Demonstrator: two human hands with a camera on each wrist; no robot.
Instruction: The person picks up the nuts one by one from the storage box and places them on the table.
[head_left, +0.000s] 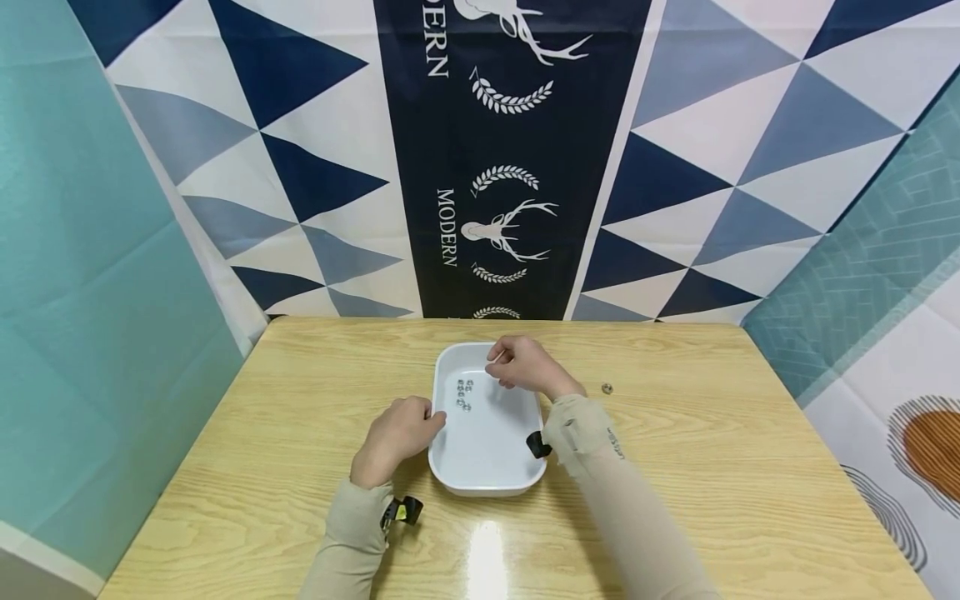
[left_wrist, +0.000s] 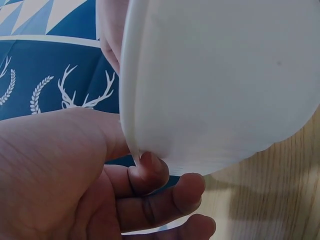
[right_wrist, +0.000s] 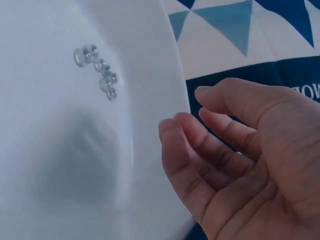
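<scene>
The fingers of the right hand (head_left: 522, 365) are loosely bent, a gap left between thumb and forefinger, and nothing can be seen between them. This hand is held over the one o'clock part of the tray (head_left: 487, 450), as seen from the head. At nine o'clock the tray's rim is gripped by the left hand (head_left: 403, 429) – thumb laid over the edge, fingers curled beneath it.

Inside the tray, toward half past ten from its middle, a small cluster of shiny round pieces (right_wrist: 101, 65) is gathered on the floor. Outside, a loose piece (head_left: 607, 388) is seen on the counter (head_left: 337, 358), just above three o'clock and well apart from the tray. The tray is stood over the counter's middle; whether it is slightly tilted cannot be told.

The step in hand is judged to be the sorting of pieces into the tray – a part that seems nearly done, since only one is seen outside. For the next move, the right hand would need to be carried out toward three o'clock and the loose piece pinched finely, while the rim is kept steady by the left.
</scene>
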